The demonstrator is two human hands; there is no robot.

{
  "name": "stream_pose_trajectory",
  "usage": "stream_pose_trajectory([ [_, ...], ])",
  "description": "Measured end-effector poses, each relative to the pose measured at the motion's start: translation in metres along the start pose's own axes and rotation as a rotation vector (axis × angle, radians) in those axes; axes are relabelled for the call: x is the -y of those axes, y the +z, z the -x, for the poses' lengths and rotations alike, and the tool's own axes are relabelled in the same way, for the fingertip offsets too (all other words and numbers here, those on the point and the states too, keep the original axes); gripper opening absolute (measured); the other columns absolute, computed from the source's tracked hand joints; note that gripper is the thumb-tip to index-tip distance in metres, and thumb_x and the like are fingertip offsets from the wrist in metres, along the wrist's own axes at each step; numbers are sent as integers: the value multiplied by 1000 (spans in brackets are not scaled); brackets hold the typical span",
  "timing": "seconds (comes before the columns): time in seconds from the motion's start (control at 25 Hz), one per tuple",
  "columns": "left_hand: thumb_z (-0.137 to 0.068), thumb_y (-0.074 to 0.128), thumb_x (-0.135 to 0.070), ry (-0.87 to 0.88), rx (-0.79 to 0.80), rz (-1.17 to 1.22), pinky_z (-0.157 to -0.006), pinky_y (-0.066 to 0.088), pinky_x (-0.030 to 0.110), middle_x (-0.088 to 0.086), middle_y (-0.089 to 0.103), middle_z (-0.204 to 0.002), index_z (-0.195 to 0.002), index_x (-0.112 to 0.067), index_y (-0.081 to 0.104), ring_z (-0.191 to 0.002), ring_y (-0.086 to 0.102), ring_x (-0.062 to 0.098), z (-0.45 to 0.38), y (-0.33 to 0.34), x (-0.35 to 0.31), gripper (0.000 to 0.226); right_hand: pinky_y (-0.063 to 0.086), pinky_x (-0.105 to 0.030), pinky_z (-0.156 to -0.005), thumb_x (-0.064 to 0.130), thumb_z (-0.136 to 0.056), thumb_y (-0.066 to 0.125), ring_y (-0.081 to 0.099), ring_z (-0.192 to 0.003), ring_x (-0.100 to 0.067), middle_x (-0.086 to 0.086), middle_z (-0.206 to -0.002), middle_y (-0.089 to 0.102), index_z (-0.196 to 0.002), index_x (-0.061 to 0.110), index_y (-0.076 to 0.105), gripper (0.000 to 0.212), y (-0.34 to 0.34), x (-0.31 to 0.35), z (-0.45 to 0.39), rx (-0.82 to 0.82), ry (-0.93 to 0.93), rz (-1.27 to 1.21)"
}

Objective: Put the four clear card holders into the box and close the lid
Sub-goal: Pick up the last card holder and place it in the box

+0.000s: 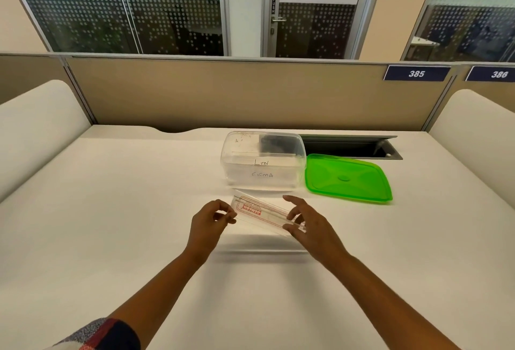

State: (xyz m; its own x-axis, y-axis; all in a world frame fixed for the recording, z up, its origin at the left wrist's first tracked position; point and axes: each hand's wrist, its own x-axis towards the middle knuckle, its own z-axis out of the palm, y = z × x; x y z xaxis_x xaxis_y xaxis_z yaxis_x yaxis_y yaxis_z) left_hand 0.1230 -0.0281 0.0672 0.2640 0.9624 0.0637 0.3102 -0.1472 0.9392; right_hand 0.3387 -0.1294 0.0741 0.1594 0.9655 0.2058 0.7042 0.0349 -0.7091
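Observation:
A clear card holder with a red printed label hangs above the white desk, held at both ends. My left hand pinches its left end and my right hand grips its right end. Just beyond stands the clear plastic box, open, with cards marked in handwriting showing through its front wall. Its green lid lies flat on the desk, touching the box's right side. I cannot tell how many holders are in the box.
A white desk runs between padded side panels, with a tan partition behind. An open cable tray slot is set into the desk behind the lid.

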Motion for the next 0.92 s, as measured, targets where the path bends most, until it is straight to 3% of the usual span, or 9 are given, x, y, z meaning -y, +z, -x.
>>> stream_pose_trajectory([
  [0.16, -82, 64, -6, -5, -50, 62, -59, 51, 17, -2, 69, -77, -75, -11, 63, -60, 67, 1, -4, -8, -4, 9, 40, -4, -68, 17, -83, 65, 56, -74, 0, 12, -84, 63, -113, 59, 40, 58, -20, -17, -5, 31, 29, -116],
  [0.32, -84, 62, -8, -41, -128, 204, -53, 55, 13, 1, 69, -73, -73, -16, 63, -64, 71, 12, -22, -17, -18, 14, 43, -13, -77, 5, -86, 61, 62, -83, 6, 12, -89, 68, -103, 45, 54, 43, -30, -22, -21, -79, 106, -242],
  [0.4, -86, 61, -10, -70, -153, 292, -54, 56, 14, 3, 70, -78, -76, -15, 63, -64, 72, 9, -31, -17, -24, 11, 48, -17, -81, -6, -87, 54, 65, -85, 4, 2, -94, 68, -107, 34, 52, 44, -31, -23, -31, -94, 149, -385],
  [0.6, -87, 60, -13, -157, -217, 469, -54, 57, 15, 2, 72, -82, -80, -17, 66, -63, 72, 7, -55, -9, -40, 10, 51, -6, -73, -11, -87, 50, 67, -76, 7, -10, -99, 66, -123, 10, 43, 42, -30, -17, -66, -257, 225, -481],
  [0.76, -89, 58, -16, -97, -232, 320, -58, 58, 16, 6, 70, -95, -103, -9, 65, -71, 71, 13, -88, -8, -58, 17, 53, -10, -66, -7, -84, 59, 67, -62, 5, -11, -83, 65, -117, -5, 46, 35, -49, -10, -115, -483, 276, -667],
  [0.84, -91, 56, -16, -36, -209, 238, -63, 59, 19, 6, 66, -104, -118, -8, 59, -75, 70, 17, -106, -6, -68, 29, 54, -11, -63, -6, -85, 58, 67, -57, 3, -8, -81, 64, -117, -10, 49, 34, -58, -9, -142, -504, 333, -792],
  [0.92, -92, 52, -15, -9, -203, 164, -74, 59, 31, 12, 63, -115, -126, -4, 53, -86, 68, 25, -124, -3, -73, 36, 54, -15, -66, -5, -84, 60, 67, -61, -4, -15, -90, 66, -121, -9, 50, 38, -63, -9, -164, -488, 405, -845],
])
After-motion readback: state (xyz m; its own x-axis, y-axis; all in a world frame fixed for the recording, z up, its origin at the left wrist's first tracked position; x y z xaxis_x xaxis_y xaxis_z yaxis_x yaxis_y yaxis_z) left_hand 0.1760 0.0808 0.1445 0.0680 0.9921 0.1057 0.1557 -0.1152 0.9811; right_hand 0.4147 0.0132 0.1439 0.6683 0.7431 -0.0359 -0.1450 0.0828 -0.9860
